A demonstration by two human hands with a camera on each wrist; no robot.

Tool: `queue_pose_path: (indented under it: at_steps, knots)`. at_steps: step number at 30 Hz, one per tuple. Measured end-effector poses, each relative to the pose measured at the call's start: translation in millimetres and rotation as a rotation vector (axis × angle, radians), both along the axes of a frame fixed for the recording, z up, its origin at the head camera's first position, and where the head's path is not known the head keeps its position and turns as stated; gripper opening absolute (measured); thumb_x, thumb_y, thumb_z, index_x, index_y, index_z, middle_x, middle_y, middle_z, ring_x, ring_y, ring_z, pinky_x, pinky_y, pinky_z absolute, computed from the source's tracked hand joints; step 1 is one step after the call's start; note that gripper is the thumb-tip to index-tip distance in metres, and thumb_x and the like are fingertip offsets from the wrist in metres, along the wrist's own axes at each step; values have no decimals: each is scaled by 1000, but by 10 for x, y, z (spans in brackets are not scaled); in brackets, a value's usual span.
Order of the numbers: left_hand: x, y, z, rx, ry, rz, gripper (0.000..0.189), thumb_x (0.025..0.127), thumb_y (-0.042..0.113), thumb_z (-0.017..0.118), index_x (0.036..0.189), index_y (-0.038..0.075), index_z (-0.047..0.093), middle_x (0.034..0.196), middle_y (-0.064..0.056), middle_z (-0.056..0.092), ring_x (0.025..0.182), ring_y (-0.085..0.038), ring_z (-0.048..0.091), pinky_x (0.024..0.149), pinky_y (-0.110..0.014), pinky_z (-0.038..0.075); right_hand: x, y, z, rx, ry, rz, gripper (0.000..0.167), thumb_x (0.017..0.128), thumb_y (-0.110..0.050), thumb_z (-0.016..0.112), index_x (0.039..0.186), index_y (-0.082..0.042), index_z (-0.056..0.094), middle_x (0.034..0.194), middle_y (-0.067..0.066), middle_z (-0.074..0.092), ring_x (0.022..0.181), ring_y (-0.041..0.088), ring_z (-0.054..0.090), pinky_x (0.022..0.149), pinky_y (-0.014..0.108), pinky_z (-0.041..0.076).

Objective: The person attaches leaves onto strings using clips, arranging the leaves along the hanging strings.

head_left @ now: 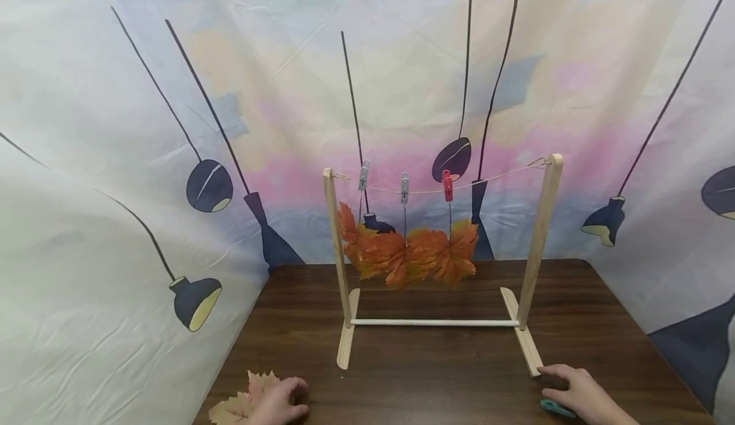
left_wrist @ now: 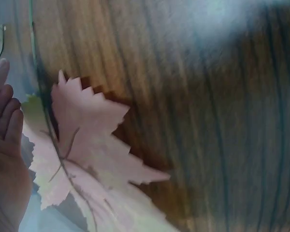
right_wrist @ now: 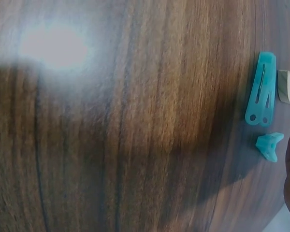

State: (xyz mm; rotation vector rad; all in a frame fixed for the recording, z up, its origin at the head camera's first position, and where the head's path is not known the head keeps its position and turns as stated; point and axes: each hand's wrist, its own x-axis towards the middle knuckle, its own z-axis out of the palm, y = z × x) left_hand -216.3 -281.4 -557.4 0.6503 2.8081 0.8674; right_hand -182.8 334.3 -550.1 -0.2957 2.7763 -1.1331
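Note:
At the near left of the table, my left hand (head_left: 280,402) lies beside a pale pink and yellow artificial maple leaf (head_left: 235,406), its fingers loosely bent. In the left wrist view the leaf's dark stem (left_wrist: 35,48) runs past the fingers (left_wrist: 12,123). My right hand (head_left: 580,394) is at the near right, its index finger by the front end of the rack's wooden foot (head_left: 529,351). Beneath it is a teal clothespin (head_left: 557,408). In the right wrist view, one teal clothespin (right_wrist: 261,92) lies flat, and another teal piece (right_wrist: 269,146) is close to the thumb.
A wooden rack (head_left: 540,240) stands mid-table, with a string (head_left: 494,177) between its posts. Two grey clothespins (head_left: 404,189) and a red one (head_left: 448,186) hold orange leaves (head_left: 390,253) on the string. A white crossbar (head_left: 430,323) joins the posts low down. Patterned cloth hangs behind.

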Motion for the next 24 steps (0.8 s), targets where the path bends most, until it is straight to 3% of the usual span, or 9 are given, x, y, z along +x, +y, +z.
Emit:
queue_pose_path:
  at_steps: [10,19,24]
  knots:
    - [21,16,-64,10,-8,12,27,73,8,77,94,4,60,95,-2,60,86,-18,58,75,-34,47,15,-32,-12,19,17,-6,46,83,-28,70,116,3,61,112,20,62,103,43,56,80,53,47]
    - [75,-78,-63,47,20,-44,22,77,9,75,93,3,60,90,-2,61,84,-12,58,72,-30,47,25,-57,-36,15,-105,-98,47,82,-29,71,119,-1,61,116,22,59,106,49,47,80,58,43]
    - [140,-105,-127,115,-25,-42,18,78,9,74,88,4,60,85,4,58,79,-4,53,67,-26,45,35,-55,-54,29,-116,-109,45,83,-29,71,118,-2,62,118,24,58,110,58,41,83,63,39]
